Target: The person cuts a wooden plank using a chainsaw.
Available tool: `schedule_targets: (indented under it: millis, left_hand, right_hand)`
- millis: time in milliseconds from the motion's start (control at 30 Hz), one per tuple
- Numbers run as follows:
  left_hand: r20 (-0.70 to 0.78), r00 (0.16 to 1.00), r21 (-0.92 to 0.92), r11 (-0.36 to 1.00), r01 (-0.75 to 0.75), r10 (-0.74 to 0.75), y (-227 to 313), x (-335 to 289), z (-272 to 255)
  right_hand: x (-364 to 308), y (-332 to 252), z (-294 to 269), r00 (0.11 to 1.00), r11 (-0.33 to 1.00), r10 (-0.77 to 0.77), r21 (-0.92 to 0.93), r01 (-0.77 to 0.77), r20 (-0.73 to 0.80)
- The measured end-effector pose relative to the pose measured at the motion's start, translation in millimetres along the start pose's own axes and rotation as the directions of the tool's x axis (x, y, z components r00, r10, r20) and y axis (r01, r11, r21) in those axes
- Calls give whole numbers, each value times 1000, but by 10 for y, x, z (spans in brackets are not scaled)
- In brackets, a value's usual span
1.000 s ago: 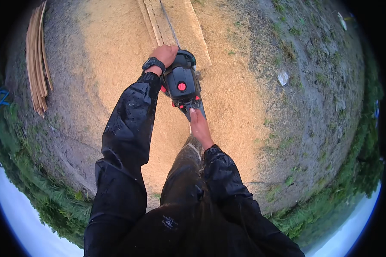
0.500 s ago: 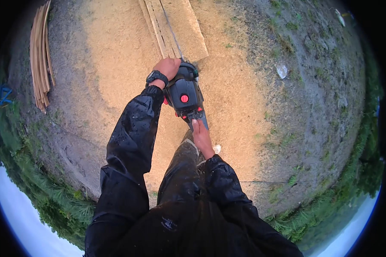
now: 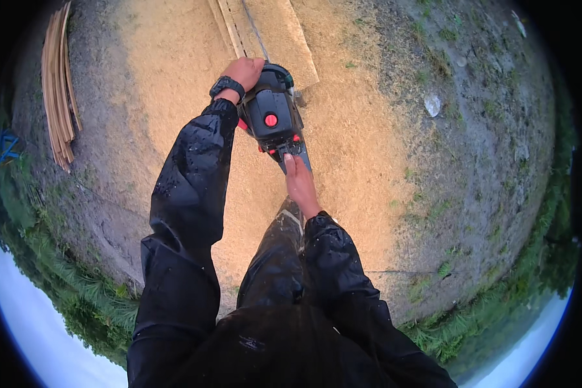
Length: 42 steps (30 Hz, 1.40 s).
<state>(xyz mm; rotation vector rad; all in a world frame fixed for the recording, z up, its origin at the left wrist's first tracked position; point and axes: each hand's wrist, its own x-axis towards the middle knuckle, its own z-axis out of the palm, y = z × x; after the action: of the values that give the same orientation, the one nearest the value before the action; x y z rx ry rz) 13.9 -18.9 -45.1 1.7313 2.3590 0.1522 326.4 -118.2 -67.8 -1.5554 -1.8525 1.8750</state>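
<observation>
A black chainsaw [image 3: 269, 107] with red knobs and trim is held out in front of my legs, its narrow bar [image 3: 255, 31] pointing away from me. My left hand [image 3: 244, 72], with a black watch at the wrist, is closed round the front handle. Closed on the rear handle is my right hand [image 3: 300, 181], its thumb lying on top. The bar runs along a pale, long wooden board [image 3: 288, 42] at the top of the view; whether it is inside the wood cannot be made out.
Sawdust [image 3: 355, 194] covers the ground around my legs. At the far left lies a stack of thin wooden strips [image 3: 57, 90], with a blue object [image 3: 5, 150] beyond it. A clear piece of litter [image 3: 432, 105] lies on the right. Green plants [image 3: 84, 294] line the edges.
Both hands have pushed the chainsaw forward and slightly left, farther along the board. My grips on both handles look the same.
</observation>
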Motion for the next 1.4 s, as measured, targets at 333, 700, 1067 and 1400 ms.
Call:
schedule_targets:
  millis: [333, 700, 1067, 1400]
  left_hand:
    - [83, 995, 20, 999, 46, -48, -9, 123, -68]
    - [245, 935, -64, 958, 279, -256, 866, -931, 71]
    - [167, 960, -69, 969, 238, -224, 1296, -1513, 345]
    - [193, 954, -101, 963, 251, -229, 1712, -2174, 555]
  right_hand:
    - [-67, -179, -47, 999, 996, 49, -74, -48, 7]
    - [-999, 575, -226, 994, 994, 104, -28, -104, 18]
    - [-1589, 1002, -393, 997, 997, 69, -29, -68, 26]
    - [-2291, 1545, -494, 999, 999, 40, -3, -40, 29]
